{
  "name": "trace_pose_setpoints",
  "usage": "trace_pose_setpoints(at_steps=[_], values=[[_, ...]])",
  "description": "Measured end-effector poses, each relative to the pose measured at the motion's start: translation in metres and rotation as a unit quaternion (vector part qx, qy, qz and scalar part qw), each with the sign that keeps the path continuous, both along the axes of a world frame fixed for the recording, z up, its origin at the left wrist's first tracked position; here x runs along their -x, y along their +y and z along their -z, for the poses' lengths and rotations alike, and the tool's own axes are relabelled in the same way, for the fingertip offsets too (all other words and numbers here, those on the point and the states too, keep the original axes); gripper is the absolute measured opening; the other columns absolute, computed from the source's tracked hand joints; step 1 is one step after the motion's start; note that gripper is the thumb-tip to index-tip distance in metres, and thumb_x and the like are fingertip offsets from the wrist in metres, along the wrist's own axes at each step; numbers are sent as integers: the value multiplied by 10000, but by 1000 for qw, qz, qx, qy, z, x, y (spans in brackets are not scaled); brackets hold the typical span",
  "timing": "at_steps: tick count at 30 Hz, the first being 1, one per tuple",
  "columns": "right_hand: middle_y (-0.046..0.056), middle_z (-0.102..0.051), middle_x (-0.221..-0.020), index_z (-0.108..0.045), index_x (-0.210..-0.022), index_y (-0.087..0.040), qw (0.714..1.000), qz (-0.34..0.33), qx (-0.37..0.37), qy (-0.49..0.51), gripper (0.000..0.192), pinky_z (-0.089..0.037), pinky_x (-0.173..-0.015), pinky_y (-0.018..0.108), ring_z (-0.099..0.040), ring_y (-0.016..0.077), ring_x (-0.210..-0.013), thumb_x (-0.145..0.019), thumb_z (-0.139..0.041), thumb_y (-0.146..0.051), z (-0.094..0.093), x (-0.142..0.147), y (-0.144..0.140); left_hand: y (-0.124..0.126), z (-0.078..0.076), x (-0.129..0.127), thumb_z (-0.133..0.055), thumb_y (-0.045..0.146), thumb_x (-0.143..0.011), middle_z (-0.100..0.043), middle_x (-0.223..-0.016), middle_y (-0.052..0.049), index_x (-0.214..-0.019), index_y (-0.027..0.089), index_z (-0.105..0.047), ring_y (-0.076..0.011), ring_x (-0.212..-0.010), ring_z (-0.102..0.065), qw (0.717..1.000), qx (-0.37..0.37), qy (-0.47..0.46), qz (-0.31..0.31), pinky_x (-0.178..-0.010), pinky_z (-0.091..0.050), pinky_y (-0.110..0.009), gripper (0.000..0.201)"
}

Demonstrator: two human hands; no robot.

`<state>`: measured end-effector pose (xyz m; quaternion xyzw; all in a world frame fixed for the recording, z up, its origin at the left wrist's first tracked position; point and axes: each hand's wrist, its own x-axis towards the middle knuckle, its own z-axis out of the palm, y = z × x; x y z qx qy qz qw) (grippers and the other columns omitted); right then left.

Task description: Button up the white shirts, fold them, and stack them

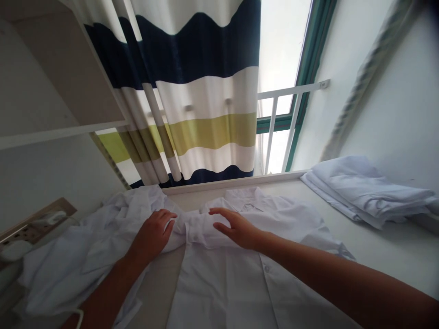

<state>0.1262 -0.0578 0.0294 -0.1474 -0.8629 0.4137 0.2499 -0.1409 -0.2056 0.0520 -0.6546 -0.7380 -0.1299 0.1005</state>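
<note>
Hands are working on a white shirt (240, 274) that is lying spread flat, collar toward the window, on a pale table (394, 251). The left hand (152, 235) is resting palm down on the shirt's left sleeve (195, 228), fingers curled over the bunched cloth where the sleeve is folding across the chest; whether it is actually pinching the fabric cannot be told from this angle. The right hand (236, 228) is lying just beside it, fingers spread and nearly straight, pressing flat on the same folded sleeve and gripping nothing. The two hands are sitting close together, not touching.

A crumpled heap of white cloth (85, 256) is lying to the left of the shirt, touching it near the left wrist. A folded stack of white garments (366, 192) is sitting well apart at the table's far right corner. A striped curtain (202, 100) in navy, white and yellow-green is hanging behind the table, beside a window (284, 50) with a white rail. A power strip (34, 224) is showing at the left edge.
</note>
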Motion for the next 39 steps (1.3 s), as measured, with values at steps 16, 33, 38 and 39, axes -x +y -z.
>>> trace_pose_setpoints(at_steps=[16, 33, 38, 39], values=[[-3, -651, -731, -492, -962, -251, 849, 432, -55, -299, 209, -384, -630, 305, -628, 213, -668, -903, -505, -450, 67, -271, 51, 129, 18, -42, -449, 453, -927, -687, -1018, -59, -916, 233, -621, -261, -1000, -624, 980, 173, -77, 65, -850, -450, -353, 280], [31, -644, -876, -547, -1161, -237, 850, 459, -73, -250, 332, -402, -784, 348, -615, 235, -837, -847, -599, -336, 63, -271, 2, 229, -9, -190, -505, 484, -902, -703, -1135, -112, -1085, 220, -659, -287, -1009, -647, 960, 197, -115, 162, -894, -457, -374, 356], [16, -612, -749, -489, -869, -230, 813, 511, -66, -273, 68, -315, -636, 305, -576, 212, -705, -915, -493, -280, 59, -259, 7, 295, 20, -287, -625, 595, -810, -710, -1162, -168, -1135, 172, -651, -324, -1016, -669, 926, 263, -208, 172, -809, -485, -346, 535], [14, -613, -754, -469, -848, -231, 815, 512, -66, -263, 77, -308, -633, 301, -571, 207, -701, -918, -481, -260, 59, -259, 8, 303, 25, -300, -655, 613, -778, -724, -1095, -180, -1062, 152, -671, -340, -991, -675, 918, 279, -227, 167, -786, -491, -351, 542]])
